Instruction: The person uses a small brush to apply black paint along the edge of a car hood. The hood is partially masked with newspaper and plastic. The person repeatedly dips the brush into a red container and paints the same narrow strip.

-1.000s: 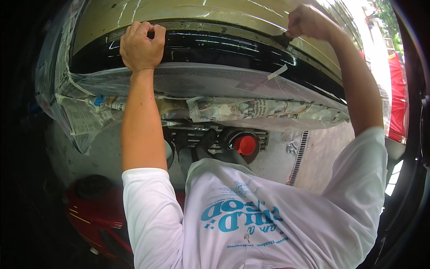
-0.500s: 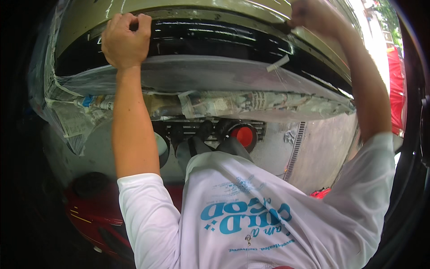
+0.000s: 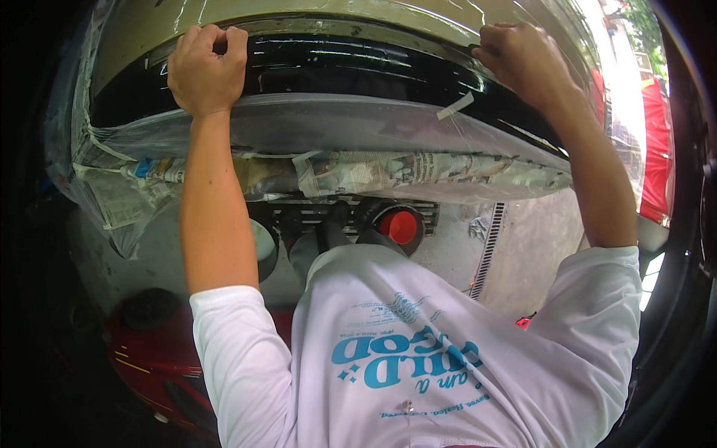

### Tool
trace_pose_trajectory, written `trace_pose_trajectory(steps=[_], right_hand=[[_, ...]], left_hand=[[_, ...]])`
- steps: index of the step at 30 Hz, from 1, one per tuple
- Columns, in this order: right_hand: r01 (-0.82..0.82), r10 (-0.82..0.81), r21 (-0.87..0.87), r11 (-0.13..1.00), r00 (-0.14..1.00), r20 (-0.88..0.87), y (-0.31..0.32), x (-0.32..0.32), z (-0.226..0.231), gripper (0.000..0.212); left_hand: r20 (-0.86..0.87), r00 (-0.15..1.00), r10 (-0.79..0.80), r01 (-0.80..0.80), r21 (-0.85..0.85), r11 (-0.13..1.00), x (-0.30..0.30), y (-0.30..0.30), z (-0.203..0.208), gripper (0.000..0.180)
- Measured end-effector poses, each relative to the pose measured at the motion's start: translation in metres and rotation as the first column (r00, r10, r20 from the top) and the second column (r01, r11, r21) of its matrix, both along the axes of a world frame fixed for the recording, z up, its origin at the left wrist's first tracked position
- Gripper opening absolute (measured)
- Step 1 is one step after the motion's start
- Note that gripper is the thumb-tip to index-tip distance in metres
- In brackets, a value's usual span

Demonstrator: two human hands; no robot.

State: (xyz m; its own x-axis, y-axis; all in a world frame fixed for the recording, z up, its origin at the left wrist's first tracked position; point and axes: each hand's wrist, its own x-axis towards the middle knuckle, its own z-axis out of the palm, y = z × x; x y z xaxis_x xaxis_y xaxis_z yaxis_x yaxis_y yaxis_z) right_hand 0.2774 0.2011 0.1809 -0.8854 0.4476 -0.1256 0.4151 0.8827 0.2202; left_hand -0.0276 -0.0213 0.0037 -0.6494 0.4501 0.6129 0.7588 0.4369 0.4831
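Observation:
Both my arms reach up to a vehicle panel wrapped in clear plastic film (image 3: pixel 358 127). My left hand (image 3: pixel 205 69) is curled into a fist on the film's upper edge, where a beige body surface (image 3: pixel 314 11) meets a glossy black band (image 3: pixel 351 71). My right hand (image 3: pixel 523 63) has its fingers closed on the same edge farther right. A short strip of masking tape (image 3: pixel 455 106) sticks to the film below my right hand. Rolled newspaper (image 3: pixel 418 170) is taped along the film's lower border.
Below the panel lies a concrete floor (image 3: pixel 530 246) with a narrow drain grate (image 3: pixel 489 250). A round red cap (image 3: pixel 402 226) shows above my white shirt. A red and black object (image 3: pixel 160 358) sits at lower left. Red fabric (image 3: pixel 657 149) hangs at the right.
My left hand has slid a little to the left along the upper edge. My right hand stays at the edge but now shows fully in the picture.

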Motion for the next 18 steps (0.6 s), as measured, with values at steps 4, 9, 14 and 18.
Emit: trace_pose_trajectory(steps=[4, 9, 14, 18], right_hand=[[0.252, -0.170, -0.230, 0.940, 0.930, 0.327, 0.049, -0.053, 0.022, 0.023], [0.254, -0.161, -0.301, 0.919, 0.940, 0.302, 0.063, -0.036, 0.027, 0.023], [0.065, -0.057, -0.147, 0.987, 0.997, 0.058, 0.020, -0.003, 0.020, 0.024], [0.056, -0.056, -0.014, 0.998, 0.998, -0.036, 0.005, 0.018, 0.004, 0.027]], left_hand=[[0.002, 1.000, -0.031, 0.031, 0.008, 0.999, -0.003, -0.002, -0.003, 0.024], [0.011, 0.999, -0.052, 0.052, 0.015, 0.999, -0.002, 0.002, 0.003, 0.023], [-0.015, 1.000, -0.020, 0.020, -0.001, 1.000, -0.007, -0.005, -0.002, 0.023], [-0.029, 0.999, -0.043, 0.043, 0.011, 0.999, -0.007, 0.001, -0.004, 0.022]])
